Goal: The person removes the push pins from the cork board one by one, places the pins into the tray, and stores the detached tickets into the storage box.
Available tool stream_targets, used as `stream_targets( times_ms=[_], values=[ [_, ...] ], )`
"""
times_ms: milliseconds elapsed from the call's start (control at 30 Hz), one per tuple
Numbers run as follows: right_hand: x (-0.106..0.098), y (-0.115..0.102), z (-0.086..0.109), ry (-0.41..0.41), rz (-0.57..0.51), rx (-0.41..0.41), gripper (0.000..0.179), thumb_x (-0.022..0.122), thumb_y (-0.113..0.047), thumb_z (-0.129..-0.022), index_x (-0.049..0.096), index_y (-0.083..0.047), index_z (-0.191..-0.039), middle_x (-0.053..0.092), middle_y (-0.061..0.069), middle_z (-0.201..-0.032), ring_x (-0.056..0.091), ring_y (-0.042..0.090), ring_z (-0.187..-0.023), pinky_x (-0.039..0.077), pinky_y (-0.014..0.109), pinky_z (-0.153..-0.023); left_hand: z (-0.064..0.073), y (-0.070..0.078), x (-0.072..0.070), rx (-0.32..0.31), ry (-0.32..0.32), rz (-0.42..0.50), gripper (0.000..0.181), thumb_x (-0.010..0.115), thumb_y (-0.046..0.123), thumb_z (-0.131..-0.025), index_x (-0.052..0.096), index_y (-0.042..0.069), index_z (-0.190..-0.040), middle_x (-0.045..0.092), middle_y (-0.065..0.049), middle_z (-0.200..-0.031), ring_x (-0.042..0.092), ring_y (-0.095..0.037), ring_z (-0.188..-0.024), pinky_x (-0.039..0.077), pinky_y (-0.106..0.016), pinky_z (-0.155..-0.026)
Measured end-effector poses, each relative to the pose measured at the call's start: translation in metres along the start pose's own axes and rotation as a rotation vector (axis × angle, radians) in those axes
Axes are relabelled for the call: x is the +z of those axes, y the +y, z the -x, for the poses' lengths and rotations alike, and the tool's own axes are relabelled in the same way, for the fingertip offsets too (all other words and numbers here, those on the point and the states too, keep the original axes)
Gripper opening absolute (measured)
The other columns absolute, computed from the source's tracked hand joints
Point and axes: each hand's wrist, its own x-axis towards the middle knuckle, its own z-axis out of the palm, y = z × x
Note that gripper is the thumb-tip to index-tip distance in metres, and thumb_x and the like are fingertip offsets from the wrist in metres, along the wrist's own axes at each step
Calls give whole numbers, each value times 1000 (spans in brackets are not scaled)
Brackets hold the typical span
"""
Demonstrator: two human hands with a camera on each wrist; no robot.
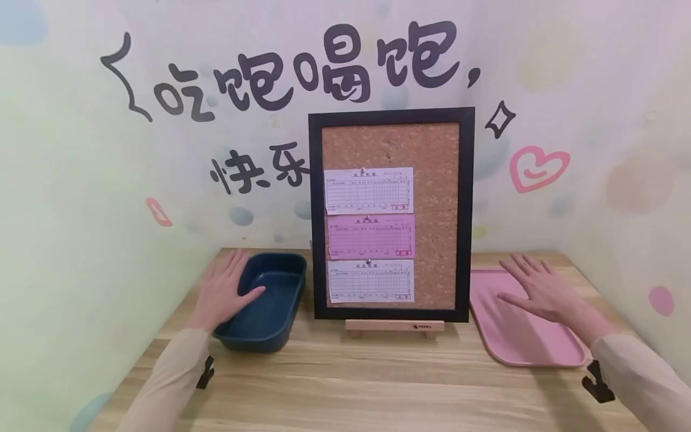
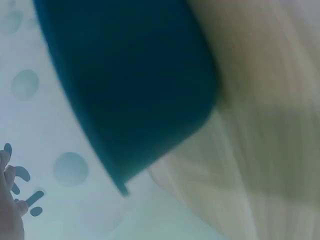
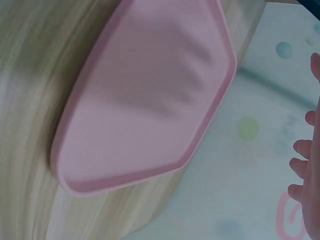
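Note:
My left hand hovers by the left side of a dark blue bin, fingers straight and thumb spread over it. In the left wrist view the bin's outer wall fills the upper middle, with some fingertips at the left edge. Above a pink tray, my right hand is spread, holding nothing. The right wrist view shows the tray's floor with the hand's shadow on it. Between the hands stands a black-framed cork board bearing a white slip, a pink slip and another white slip, each pinned.
A small wooden easel supports the board on a wood-grain table. Walls close in behind and at both sides, the back one carrying large black lettering. Black straps sit at the wrists.

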Motion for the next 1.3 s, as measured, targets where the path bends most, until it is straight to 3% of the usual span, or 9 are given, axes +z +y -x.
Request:
stream_targets(
  times_ms=[200,367,600,733,833,1067,1133,1300],
  values=[
    [-11,-1,-5,-5,-32,8,73,56,-46,-84,34,-1,-137,29,33,-137,26,49,-124,13,62,-100,-19,10,-10,14,3,23,84,58,54,-78,35,-1,-137,32,-20,-142,27,-33,-131,16,-53,-105],
    [-22,-1,-11,-2,-8,-2,76,57,-46,-84,30,-2,-139,30,32,-137,27,48,-124,16,61,-99,-35,21,-22,32,21,27,82,59,51,-79,34,0,-137,34,-21,-141,31,-34,-129,18,-53,-104],
    [-30,-3,-24,71,50,-49,77,61,-46,-80,36,2,-135,39,31,-132,35,46,-119,27,58,-95,-56,40,-32,52,95,161,71,63,37,-82,37,-1,-135,39,-21,-137,38,-35,-124,31,-48,-100],
    [-33,-5,-33,104,46,-50,76,64,-43,-78,38,4,-132,41,31,-129,38,46,-116,29,57,-94,-71,54,-32,63,124,231,65,63,29,-83,37,-2,-135,40,-20,-137,40,-33,-124,31,-44,-102],
    [-36,-5,-39,122,46,-49,75,64,-41,-78,38,4,-132,42,30,-128,39,46,-115,29,57,-94,-82,66,-32,34,94,275,67,62,31,-84,34,1,-137,37,-17,-140,37,-31,-127,29,-42,-104],
    [-44,-11,-48,145,35,-52,75,65,-39,-78,37,3,-134,43,29,-128,40,45,-114,31,57,-93,-105,89,-41,-66,-105,365,79,55,46,-85,16,13,-145,28,-12,-146,51,-29,-112,39,-46,-94],
    [-47,-14,-51,159,28,-55,75,66,-38,-77,37,2,-134,43,28,-127,40,45,-114,31,57,-94,-111,95,-43,-83,-111,383,81,55,48,-85,15,15,-146,29,-12,-145,52,-28,-111,42,-46,-90],
    [-52,-16,-56,202,28,-95,74,67,-36,-76,39,3,-132,45,27,-125,42,44,-112,32,57,-92,-128,109,-49,-100,-61,440,82,59,46,-83,15,14,-145,36,-11,-142,55,-26,-106,46,-43,-84]
  ],
)
